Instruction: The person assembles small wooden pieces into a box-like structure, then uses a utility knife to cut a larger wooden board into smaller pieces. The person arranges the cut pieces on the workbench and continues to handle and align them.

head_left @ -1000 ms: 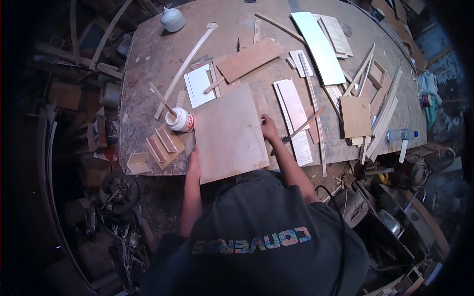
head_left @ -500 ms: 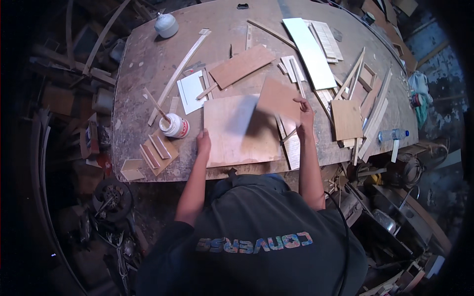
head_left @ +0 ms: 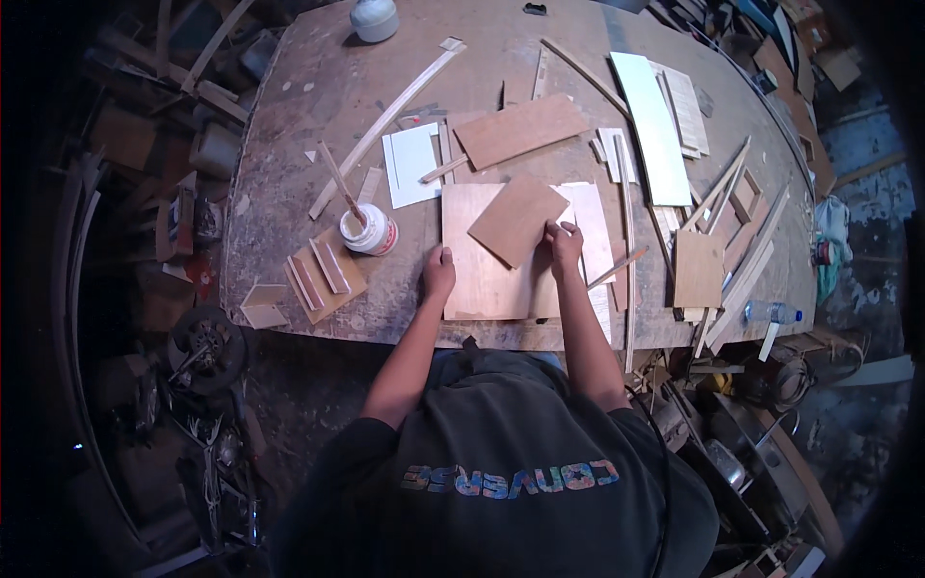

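My right hand (head_left: 565, 246) pinches the lower right corner of a small brown plywood panel (head_left: 518, 220), held at a slant over a larger pale wooden board (head_left: 482, 301). The larger board lies flat near the table's front edge. My left hand (head_left: 439, 273) is closed at that board's left edge, its fingertips partly hidden. Just beyond the boards lies a long reddish-brown board (head_left: 520, 132), with a white sheet (head_left: 412, 166) to its left. To the left of my left hand stands an open white glue tub (head_left: 371, 234) with a stick (head_left: 339, 183) in it.
The worktable (head_left: 289, 193) also carries a plywood piece with strips (head_left: 328, 275) at front left, a long white board (head_left: 650, 130) and a plastic bottle (head_left: 773, 313) on the right. Loose wooden strips lie among them. A wheel (head_left: 207, 350) and scrap clutter the floor.
The small panel has moved left and nearer in my right hand, over the larger board, and has turned. My left hand stays at the larger board's left edge. The whole view has shifted.
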